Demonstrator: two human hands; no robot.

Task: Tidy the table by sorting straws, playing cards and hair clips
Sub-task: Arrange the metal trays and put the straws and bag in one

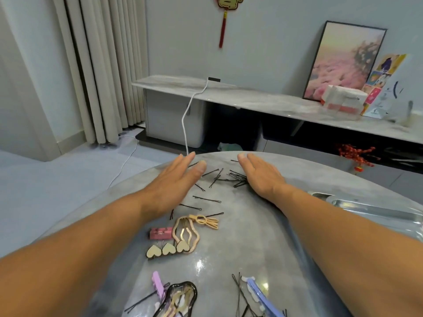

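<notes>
Home living room: curtains [91, 65], framed picture [343, 62], low sideboard [229, 92].

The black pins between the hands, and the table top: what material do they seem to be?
The black pins: probably thin metal wire with dark coating, judging by their fine, stiff shape. The table top: grey, veined like marble or sintered stone, polished, since it shows bright light reflections; real or imitation cannot be told.

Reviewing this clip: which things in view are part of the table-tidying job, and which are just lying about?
Part of the job:
- black hairpins between left hand and right hand
- heart clips
- pink clip
- blue clip
- metal tray, probably for sorting

Just lying about:
- framed picture
- white cable
- red tassel
</notes>
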